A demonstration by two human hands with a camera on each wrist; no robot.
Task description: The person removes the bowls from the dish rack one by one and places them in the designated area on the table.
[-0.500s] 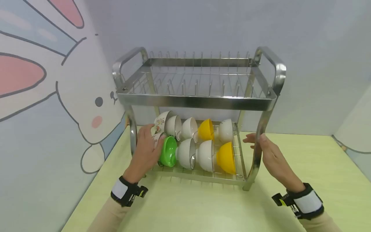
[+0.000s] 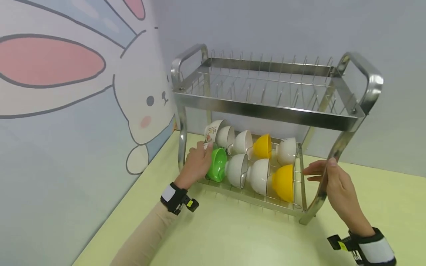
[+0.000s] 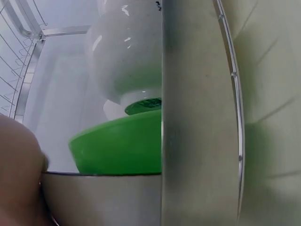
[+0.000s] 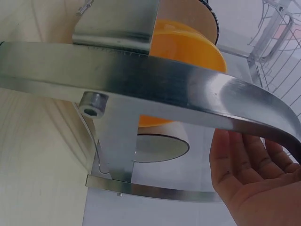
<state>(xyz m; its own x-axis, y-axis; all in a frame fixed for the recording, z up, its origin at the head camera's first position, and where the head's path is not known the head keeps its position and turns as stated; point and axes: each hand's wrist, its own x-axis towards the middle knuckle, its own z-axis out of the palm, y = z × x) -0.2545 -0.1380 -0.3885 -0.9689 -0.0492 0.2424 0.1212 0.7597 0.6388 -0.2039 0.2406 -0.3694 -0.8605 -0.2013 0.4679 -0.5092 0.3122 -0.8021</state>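
At the left end of a metal two-tier dish rack's [image 2: 263, 110] lower shelf, my left hand [image 2: 195, 164] grips a white bowl, mostly hidden by the hand in the head view. Its pale wall and dark rim show in the left wrist view as the white bowl [image 3: 103, 200]. Directly to its right stands a green bowl [image 2: 218, 165] on its side. My right hand [image 2: 342, 190] holds the rack's front right post, thumb on the near side and fingers passing behind it. In the right wrist view, those fingers [image 4: 249, 157] reach under the curved metal bar.
Several bowls stand on edge in two rows on the lower shelf, among them a yellow bowl [image 2: 283, 183] at the front right and a floral bowl [image 2: 212, 131] at the back left. Thin wire dividers line the upper tier. A wall with a painted rabbit [image 2: 139, 107] borders the table's left side.
The head view has turned, so the rack appears farther right and tilted. My left hand has moved farther over the white bowl, covering more of it. My right hand stays at the post.
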